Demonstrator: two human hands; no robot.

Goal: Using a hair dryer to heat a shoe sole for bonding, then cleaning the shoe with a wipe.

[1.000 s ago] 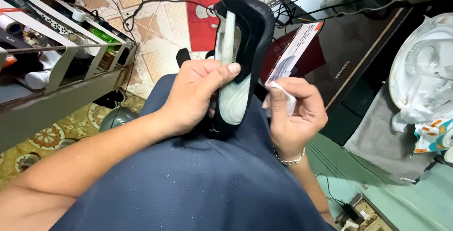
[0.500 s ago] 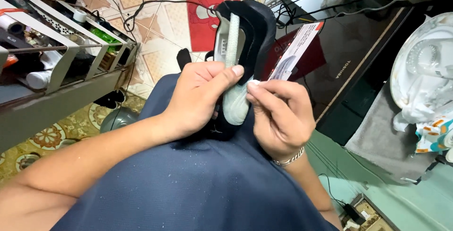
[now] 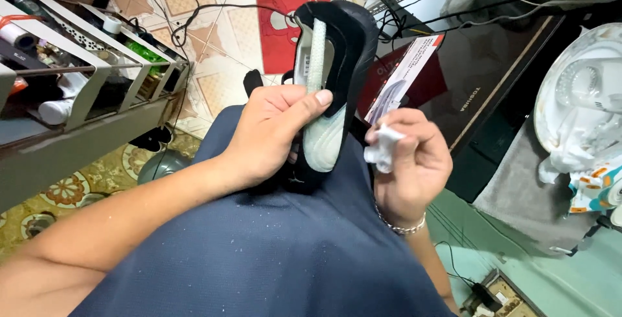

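My left hand (image 3: 275, 132) grips a black shoe (image 3: 346, 51) with a pale mint-green sole strip, holding it upright on my lap with the thumb pressed on the sole. Just right of the shoe, my right hand (image 3: 411, 161) pinches a small crumpled white wipe (image 3: 383, 148), a little apart from the sole. A chain bracelet circles my right wrist. My lap is covered by dark blue cloth (image 3: 272, 259).
A grey metal rack (image 3: 91, 97) with bottles and tape stands at the left. A red mat (image 3: 285, 6) and cables lie on the tiled floor ahead. A printed card (image 3: 408, 71) rests behind the shoe. A white fan (image 3: 583, 97) sits at the right.
My right hand was off the shoe, came in with the wipe against the pale sole, and has now drawn back to the right. The left hand keeps its hold on the shoe.
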